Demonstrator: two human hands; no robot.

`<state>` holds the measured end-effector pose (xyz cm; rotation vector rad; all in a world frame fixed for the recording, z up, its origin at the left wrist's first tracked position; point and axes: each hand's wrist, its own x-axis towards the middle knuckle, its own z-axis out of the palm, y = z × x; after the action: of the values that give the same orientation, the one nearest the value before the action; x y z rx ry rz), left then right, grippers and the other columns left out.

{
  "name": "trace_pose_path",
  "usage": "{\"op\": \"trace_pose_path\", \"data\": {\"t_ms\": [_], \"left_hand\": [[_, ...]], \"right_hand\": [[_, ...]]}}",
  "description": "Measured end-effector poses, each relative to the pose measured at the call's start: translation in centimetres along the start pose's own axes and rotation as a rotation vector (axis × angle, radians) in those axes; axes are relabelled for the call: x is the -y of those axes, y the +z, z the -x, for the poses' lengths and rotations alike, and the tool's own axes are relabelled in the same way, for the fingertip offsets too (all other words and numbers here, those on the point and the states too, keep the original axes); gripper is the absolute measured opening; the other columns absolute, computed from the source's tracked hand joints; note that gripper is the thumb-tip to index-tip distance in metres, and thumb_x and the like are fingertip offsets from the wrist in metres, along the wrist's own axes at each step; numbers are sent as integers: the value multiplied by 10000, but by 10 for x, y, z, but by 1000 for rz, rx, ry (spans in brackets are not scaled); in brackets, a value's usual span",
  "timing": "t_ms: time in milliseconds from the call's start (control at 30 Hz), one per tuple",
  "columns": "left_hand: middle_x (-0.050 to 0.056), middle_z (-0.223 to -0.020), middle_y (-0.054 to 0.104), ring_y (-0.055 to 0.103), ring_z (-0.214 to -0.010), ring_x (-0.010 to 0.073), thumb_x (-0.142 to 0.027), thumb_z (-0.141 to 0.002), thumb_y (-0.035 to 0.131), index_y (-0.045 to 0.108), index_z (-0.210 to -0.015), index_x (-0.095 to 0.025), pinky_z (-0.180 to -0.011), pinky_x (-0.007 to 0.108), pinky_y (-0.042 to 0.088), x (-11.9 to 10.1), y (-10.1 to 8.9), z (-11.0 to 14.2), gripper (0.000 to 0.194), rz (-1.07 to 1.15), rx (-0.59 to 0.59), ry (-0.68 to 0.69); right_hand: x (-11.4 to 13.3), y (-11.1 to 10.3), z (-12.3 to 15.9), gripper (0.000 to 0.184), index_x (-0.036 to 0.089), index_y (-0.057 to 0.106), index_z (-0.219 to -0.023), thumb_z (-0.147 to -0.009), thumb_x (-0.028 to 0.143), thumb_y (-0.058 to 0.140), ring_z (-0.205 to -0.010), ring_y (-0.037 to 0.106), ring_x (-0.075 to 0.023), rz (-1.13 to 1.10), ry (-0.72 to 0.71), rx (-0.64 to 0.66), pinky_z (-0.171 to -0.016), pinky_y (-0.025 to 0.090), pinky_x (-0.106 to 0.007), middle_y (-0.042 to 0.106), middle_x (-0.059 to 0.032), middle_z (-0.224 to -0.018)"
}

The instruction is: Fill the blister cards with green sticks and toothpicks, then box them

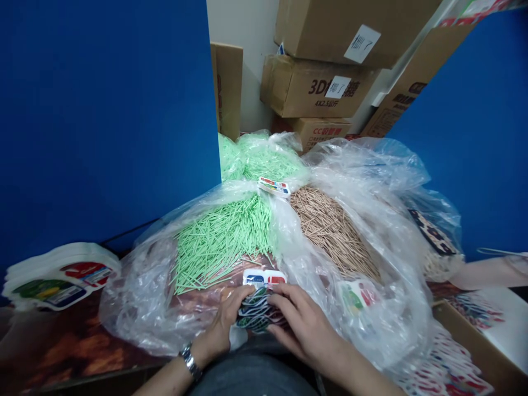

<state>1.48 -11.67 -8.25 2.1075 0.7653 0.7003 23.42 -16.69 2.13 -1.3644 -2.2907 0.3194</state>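
A stack of printed cards (258, 312) with white edges sits between my hands, close to my body. My left hand (226, 319), with a metal watch on its wrist, closes on the left side of the stack. On the other side, my right hand (303, 324) grips it with bent fingers. The far card (264, 277) stands upright, showing blue and red print. Just beyond lie loose green sticks (225, 239) and brown sticks (332, 234) in opened clear plastic bags. Another printed card (274, 187) rests between the two piles.
A pile of white printed cards (61, 275) lies at the left. At the lower right, a cardboard box (505, 352) stands beside many more cards (447, 363). Blue panels (107, 110) flank the table, and cartons (315, 85) are stacked behind.
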Motion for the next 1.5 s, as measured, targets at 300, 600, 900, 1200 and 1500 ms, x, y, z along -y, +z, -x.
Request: {"op": "trace_pose_path", "data": {"t_ms": [300,600,900,1200,1500], "left_hand": [[134,-1334,512,486,-1225,287,-124,-791,598,319,-1379,-228,-1031,458,393,-5,-3,0,660,12,9,30],[124,-1359,483,457,-1250,278,-99,-784,583,284,-1402,-234,-1051,471,369,2,1,4,700,5,2,33],[133,-1342,500,476,-1235,296,-103,-745,604,302,-1393,-226,-1031,472,393,0,2,1,725,19,-33,38],[138,-1410,432,408,-1302,291,-101,-800,582,181,-1458,-231,-1072,484,348,17,11,13,781,-26,-37,118],[138,-1372,468,466,-1250,304,-99,-765,589,205,-1441,-248,-1032,480,403,0,3,2,792,18,-45,69]], "right_hand": [[4,6,1,297,118,550,-1127,-834,170,562,-998,553,-260,67,-36,-13,-827,540,-417,552,-154,-1086],[4,-3,-7,248,153,591,-1055,-828,252,593,-1039,541,-289,127,-40,12,-820,530,-457,543,-166,-1146],[-5,9,-9,351,169,554,-1216,-873,246,549,-1085,542,-273,228,-240,-87,-845,519,-456,574,-160,-1225],[7,1,-19,279,167,579,-1118,-860,271,559,-977,559,-252,100,-90,23,-798,522,-431,587,-136,-1099],[4,1,-22,380,185,537,-1210,-855,315,572,-1075,522,-281,79,-128,42,-858,500,-458,536,-146,-1189]]}}
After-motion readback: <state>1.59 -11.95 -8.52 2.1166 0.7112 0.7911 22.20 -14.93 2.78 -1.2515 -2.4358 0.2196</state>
